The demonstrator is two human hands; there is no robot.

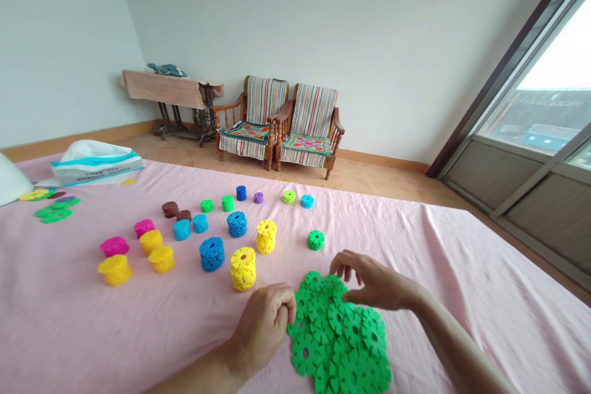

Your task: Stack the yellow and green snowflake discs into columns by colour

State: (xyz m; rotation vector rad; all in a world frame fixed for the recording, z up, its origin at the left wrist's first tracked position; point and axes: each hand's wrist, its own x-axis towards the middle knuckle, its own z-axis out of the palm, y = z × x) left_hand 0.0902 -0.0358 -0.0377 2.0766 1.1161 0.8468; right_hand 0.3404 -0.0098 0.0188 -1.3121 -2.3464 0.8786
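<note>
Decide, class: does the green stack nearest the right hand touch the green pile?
Apart: the head view shows pink cloth between the green stack and the green pile.

Green discs (339,341), yellow stacks (243,276), blue stacks (212,258), pale pink cloth (415,240), whitish chair covers (314,109) with red and dark stripes

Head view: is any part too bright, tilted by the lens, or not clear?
In the head view, the sky through the window is washed out to white; the dark frame leans strongly, perhaps from camera tilt and wide lens; the tissue pack's small print is unreadable; the green notched discs look fairly sharp.
</note>
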